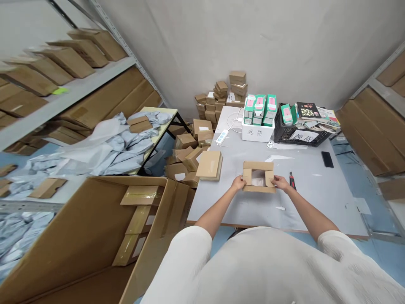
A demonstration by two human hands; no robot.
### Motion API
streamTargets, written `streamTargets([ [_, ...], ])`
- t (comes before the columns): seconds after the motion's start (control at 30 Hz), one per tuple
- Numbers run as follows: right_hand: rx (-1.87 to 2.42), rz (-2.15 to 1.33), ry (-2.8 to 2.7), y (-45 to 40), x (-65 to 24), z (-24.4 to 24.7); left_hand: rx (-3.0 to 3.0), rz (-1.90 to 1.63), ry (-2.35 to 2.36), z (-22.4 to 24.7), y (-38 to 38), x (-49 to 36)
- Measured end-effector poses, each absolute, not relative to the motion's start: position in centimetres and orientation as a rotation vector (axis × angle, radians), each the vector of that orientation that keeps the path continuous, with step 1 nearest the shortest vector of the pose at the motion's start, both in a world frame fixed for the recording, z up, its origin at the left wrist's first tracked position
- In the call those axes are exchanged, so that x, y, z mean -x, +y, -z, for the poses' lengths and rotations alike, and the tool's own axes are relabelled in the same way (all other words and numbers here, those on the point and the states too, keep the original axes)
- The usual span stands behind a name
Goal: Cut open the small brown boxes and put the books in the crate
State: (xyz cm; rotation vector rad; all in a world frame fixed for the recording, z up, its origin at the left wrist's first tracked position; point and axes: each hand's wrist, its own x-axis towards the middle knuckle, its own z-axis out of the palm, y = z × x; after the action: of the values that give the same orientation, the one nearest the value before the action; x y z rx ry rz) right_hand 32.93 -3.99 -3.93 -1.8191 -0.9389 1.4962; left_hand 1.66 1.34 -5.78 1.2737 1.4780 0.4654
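Note:
An opened small cardboard box (258, 188) is in front of me at the table, its flaps folded outward and something pale inside that I cannot make out. My left hand (238, 183) is closed on the box's left side, thumb on the flap. At the opposite side, my right hand (280, 182) pinches the right flap and edge. Just right of that hand lies a red and black utility knife (292, 180). A closed flat cardboard box (209, 165) sits at the table's left edge.
On the table (234, 207) stand a white bin (257, 133) of green boxes, a black crate (281, 134) with books, a power strip (222, 137) and a phone (327, 159). A large open carton (171, 211) stands at left. Several boxes (185, 141) are piled beyond the table.

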Motion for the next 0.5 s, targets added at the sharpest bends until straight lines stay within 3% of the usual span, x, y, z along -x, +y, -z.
streamTargets([
  [0.5, 1.510, -1.315, -1.241, 2.0, -30.5, 0.8, -1.330, -0.860, 1.655, -1.3, 0.5, 0.6],
])
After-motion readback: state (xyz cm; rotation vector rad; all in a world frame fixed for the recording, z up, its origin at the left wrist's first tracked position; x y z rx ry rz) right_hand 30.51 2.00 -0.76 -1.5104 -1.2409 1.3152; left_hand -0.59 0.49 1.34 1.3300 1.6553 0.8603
